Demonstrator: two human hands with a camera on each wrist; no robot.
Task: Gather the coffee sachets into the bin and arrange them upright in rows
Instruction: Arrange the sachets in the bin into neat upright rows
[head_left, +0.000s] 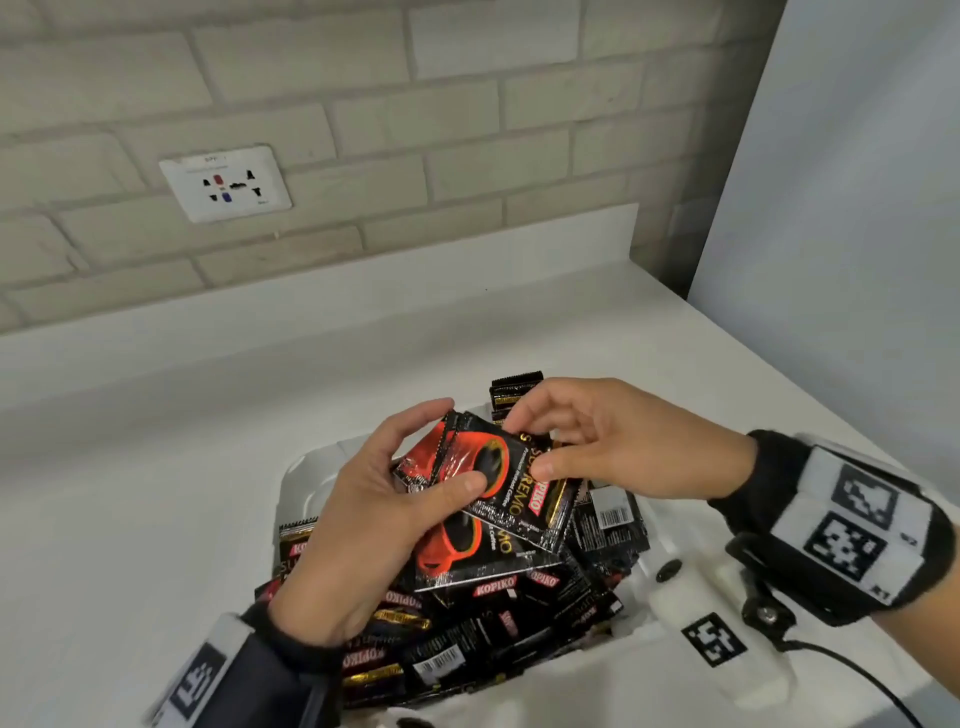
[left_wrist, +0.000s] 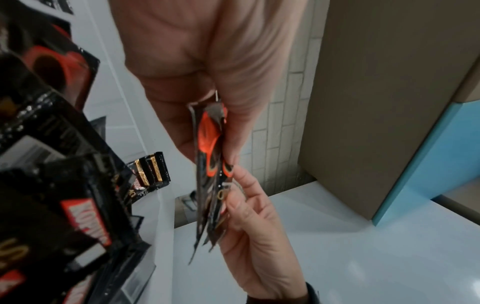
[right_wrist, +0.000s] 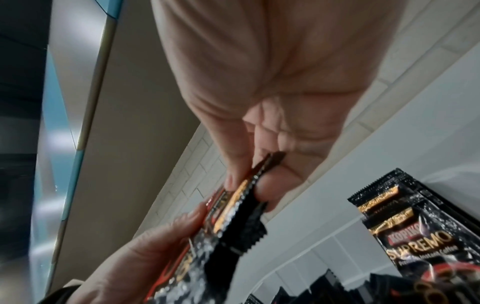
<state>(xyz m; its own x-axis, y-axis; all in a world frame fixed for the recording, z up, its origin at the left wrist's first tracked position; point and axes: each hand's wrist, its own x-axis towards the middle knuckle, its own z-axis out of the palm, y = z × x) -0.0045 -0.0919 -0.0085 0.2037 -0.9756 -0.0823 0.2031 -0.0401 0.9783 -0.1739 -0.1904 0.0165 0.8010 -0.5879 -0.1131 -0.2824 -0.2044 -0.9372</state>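
A small stack of black and red coffee sachets (head_left: 511, 493) hangs above the white bin (head_left: 304, 475). My left hand (head_left: 363, 525) grips the stack's left end, thumb on top. My right hand (head_left: 597, 447) pinches its right end between thumb and fingers. The left wrist view shows the stack (left_wrist: 210, 164) edge-on between both hands, and the right wrist view shows its upper edge (right_wrist: 241, 197) pinched. Below lies a loose heap of sachets (head_left: 493, 623) filling the bin. One sachet (head_left: 511, 389) stands upright at the bin's far side.
The bin sits on a white counter (head_left: 156, 467) against a brick wall with a power socket (head_left: 226, 183). A white panel (head_left: 831, 208) rises at the right. A white device with a black marker (head_left: 714, 639) and a cable lies right of the bin.
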